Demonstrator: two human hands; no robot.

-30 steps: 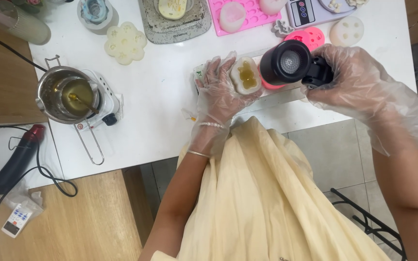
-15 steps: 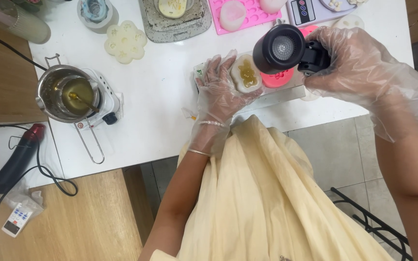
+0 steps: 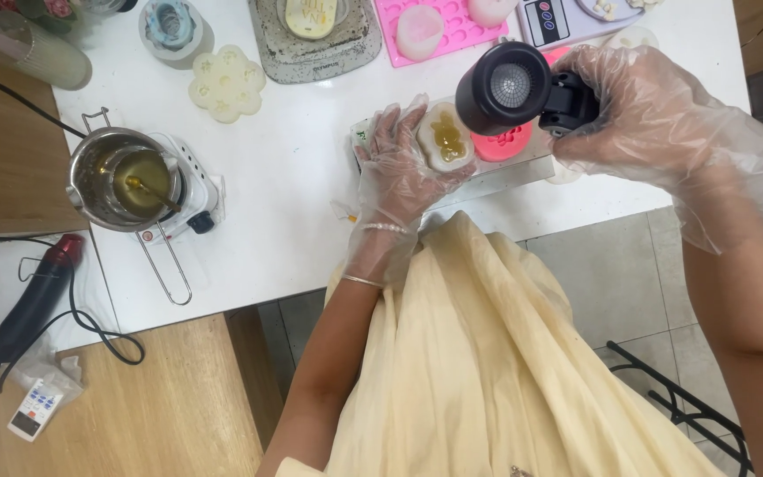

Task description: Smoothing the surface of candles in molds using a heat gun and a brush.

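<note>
Head view. Left hand (image 3: 399,172), gloved, lies flat with fingers spread beside a small white mould (image 3: 445,137) of amber wax, touching its edge, apparently to steady it. Right hand (image 3: 655,115), gloved, is clamped around a black heat gun (image 3: 514,88), nozzle hovering just above the mould at 2 o'clock, seemingly to warm the wax. At 9 o'clock, well apart, a steel melting pot (image 3: 125,177) sits on a white hotplate (image 3: 200,190).

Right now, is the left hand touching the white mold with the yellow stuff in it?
Touching. The head view shows the gloved left hand with its fingers lying against the side of the white mold, no gap between them.
</note>
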